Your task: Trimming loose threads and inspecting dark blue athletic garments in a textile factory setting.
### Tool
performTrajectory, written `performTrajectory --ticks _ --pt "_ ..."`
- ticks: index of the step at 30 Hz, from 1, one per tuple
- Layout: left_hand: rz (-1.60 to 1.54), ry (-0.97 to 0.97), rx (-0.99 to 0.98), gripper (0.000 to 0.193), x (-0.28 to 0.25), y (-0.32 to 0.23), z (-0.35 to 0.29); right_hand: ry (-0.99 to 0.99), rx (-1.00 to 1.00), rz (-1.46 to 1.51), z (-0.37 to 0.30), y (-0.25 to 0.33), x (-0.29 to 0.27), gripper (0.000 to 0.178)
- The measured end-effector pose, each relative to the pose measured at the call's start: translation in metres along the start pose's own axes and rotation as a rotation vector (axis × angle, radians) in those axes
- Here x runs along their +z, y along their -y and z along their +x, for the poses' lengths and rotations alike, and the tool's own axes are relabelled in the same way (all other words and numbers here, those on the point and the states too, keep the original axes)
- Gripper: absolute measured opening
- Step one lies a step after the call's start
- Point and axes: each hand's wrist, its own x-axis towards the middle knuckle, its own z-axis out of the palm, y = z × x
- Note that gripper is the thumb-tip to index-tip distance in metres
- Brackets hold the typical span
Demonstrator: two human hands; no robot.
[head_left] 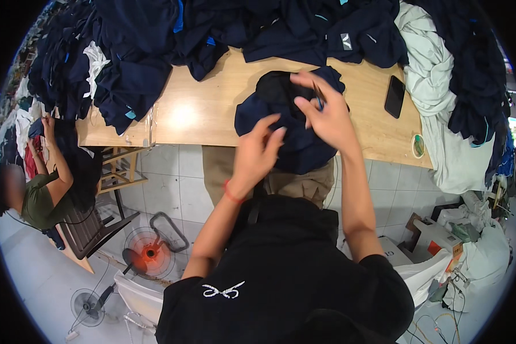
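A dark navy garment (301, 150) lies bunched at the table's front edge and hangs partly over my lap. Its inner side shows as a blacker patch (270, 89) at the upper left. My left hand (257, 153), with a red band at the wrist, hovers over the garment's left side, thumb and fingers apart and nothing in them. Over the right side is my right hand (331, 119), its thumb and forefinger spread. A small dark and blue tool (320, 103), perhaps thread snips, sits in that hand, mostly hidden and blurred.
Piles of navy garments (137, 34) line the table's (206, 109) far side. A black phone (394, 96) lies at right beside pale cloth (427, 69). A round hole (418, 145) sits near the right corner. At left are a seated person (46, 192) and fans (149, 252).
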Motion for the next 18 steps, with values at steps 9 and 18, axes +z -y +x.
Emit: performTrajectory --ticks 9,18 --pt "0.476 -0.112 0.112 0.042 0.012 0.015 0.006 -0.204 -0.012 -0.220 -0.013 -0.058 -0.010 0.013" --pt "0.054 -0.134 0.166 0.064 -0.023 -0.002 -0.016 -0.136 -0.172 0.012 -0.065 -0.005 0.011 0.012"
